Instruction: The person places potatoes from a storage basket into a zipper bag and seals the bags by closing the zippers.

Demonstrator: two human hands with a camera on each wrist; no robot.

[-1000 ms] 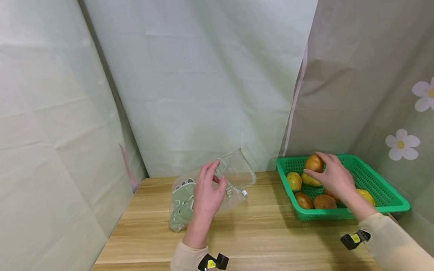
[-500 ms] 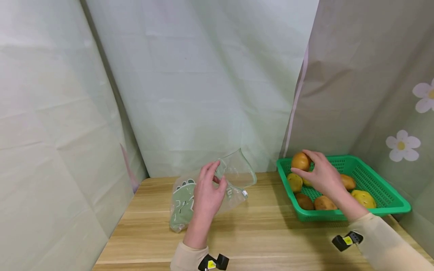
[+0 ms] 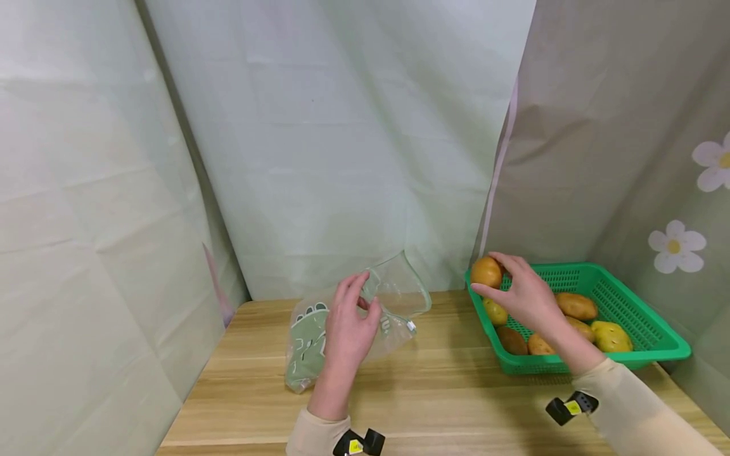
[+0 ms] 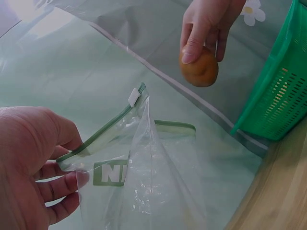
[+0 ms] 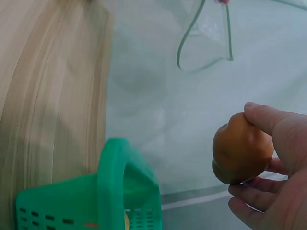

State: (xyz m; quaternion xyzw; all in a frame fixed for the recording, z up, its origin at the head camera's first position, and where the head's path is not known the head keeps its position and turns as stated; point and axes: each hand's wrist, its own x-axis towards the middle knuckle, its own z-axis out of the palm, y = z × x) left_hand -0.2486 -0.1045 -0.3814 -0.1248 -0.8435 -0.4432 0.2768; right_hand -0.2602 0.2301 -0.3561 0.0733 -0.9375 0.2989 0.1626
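Observation:
My right hand [image 3: 527, 297] grips a round brown potato [image 3: 486, 272] between thumb and fingers, above the left rim of the green basket [image 3: 644, 356]. In the right wrist view the potato [image 5: 242, 148] looks lumpy, with the basket [image 5: 112, 187] below and to its left. My left hand [image 3: 349, 323] pinches the rim of a clear zip bag [image 3: 399, 288], whose mouth gapes toward the right. The left wrist view shows the bag's green zip edge between thumb and fingers, and a white slider [image 4: 134, 97] at its corner. The bag's green print is partly hidden by the hand.
Inside the basket lie several potatoes, among them a yellowish one [image 3: 612, 336] and a long brown one [image 3: 577, 306]. The wooden table [image 3: 433, 399] carries bag and basket. Pale cloth curtains [image 3: 365, 158] hang behind and at both sides.
My right hand has carried the potato leftward, from over the basket's inside to its left rim, uncovering more potatoes. My left hand and the bag have stayed in place.

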